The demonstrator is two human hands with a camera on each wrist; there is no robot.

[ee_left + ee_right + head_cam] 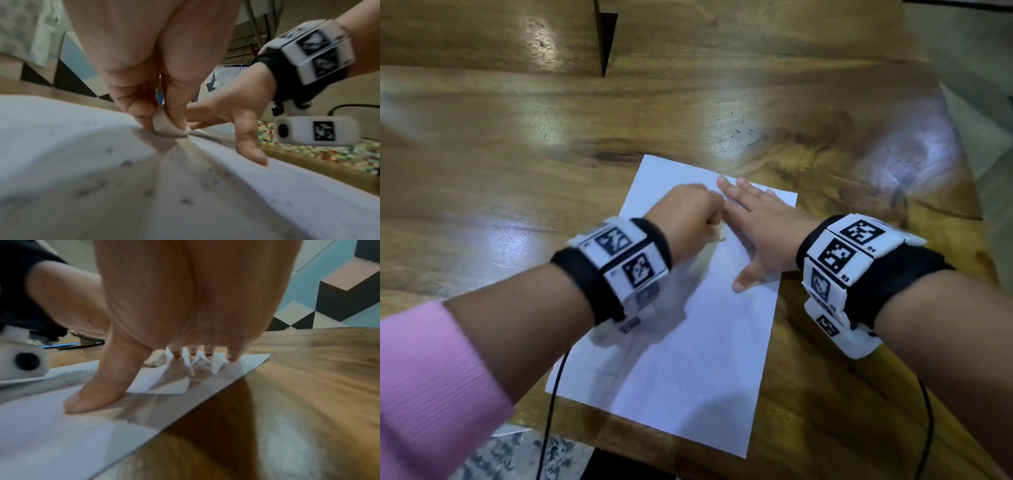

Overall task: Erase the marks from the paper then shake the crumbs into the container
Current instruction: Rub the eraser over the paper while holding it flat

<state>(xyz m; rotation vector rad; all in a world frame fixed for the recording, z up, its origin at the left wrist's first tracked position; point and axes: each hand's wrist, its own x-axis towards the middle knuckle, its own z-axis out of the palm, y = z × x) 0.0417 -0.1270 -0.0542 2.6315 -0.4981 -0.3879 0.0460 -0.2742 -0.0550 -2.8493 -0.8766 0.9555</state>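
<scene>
A white sheet of paper (688,359) lies on the wooden table (517,154), near its front edge. My left hand (688,212) pinches a small white eraser (168,126) and presses it onto the upper part of the paper (61,129). Dark eraser crumbs (186,201) dot the sheet in the left wrist view. My right hand (753,222) lies flat on the paper's upper right part, fingers spread and straight, thumb (96,389) pressing down. The eraser (155,360) shows beyond the thumb in the right wrist view. No container is in view.
The table's right edge (962,137) and front edge (619,442) border a patterned floor. A dark gap (606,37) splits the wood at the back. Black cables (551,411) hang from both wristbands over the front edge.
</scene>
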